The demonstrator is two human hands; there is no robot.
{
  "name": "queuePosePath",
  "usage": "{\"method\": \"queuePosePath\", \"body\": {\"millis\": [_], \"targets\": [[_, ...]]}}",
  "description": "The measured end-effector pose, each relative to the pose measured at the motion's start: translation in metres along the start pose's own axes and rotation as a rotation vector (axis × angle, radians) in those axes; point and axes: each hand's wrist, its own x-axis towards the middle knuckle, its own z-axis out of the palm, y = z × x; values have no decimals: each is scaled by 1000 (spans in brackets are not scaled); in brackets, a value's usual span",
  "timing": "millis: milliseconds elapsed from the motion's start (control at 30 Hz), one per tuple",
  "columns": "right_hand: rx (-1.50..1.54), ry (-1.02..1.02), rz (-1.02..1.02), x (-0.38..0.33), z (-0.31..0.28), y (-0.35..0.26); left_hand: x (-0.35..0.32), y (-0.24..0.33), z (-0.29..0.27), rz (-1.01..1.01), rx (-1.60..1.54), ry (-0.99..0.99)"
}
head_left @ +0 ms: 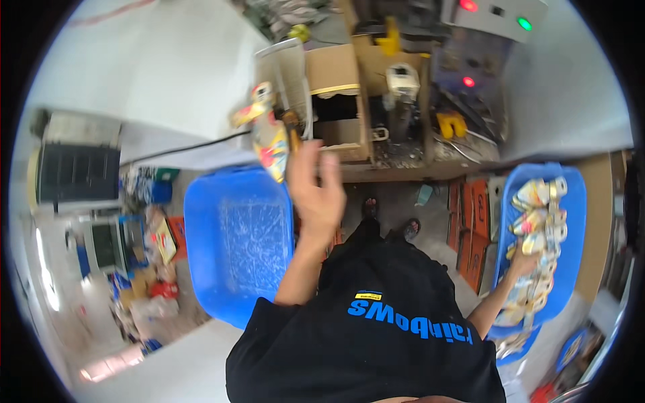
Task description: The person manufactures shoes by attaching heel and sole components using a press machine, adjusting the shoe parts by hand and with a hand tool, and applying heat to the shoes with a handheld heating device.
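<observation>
My left hand (317, 195) is raised over the inner edge of a blue tub (238, 295), its fingers stretched out and holding nothing. Just beyond its fingertips are several colourful printed pieces (271, 144) with whitish ends, at the bench edge; what they are cannot be made out. Inside the left tub only its scratched bottom shows. Far to the right, my right hand (523, 262) reaches into a second blue tub (574, 201) where similar printed pieces (534, 193) lie in a row. Its fingers close around one of them, partly hidden among the others.
An open cardboard box (332, 70) stands on the bench, beside a machine fixture (403, 84). Right of that are a yellow part (451, 125) and a control box (500, 17) with red and green lights. Orange cartons (474, 248) are stacked below. A black cable (188, 146) runs left.
</observation>
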Motion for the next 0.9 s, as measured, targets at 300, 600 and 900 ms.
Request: {"method": "queuePosePath", "body": {"millis": [300,600,900], "targets": [[863,-106,-942,-139,-190,-318,39,-156,-55,-354,196,-251],[1612,-1659,-772,-258,-286,-412,-8,-35,-81,21,-142,26],[1478,-1322,-722,-228,-320,-372,53,-38,-49,-569,-1449,-612]]}}
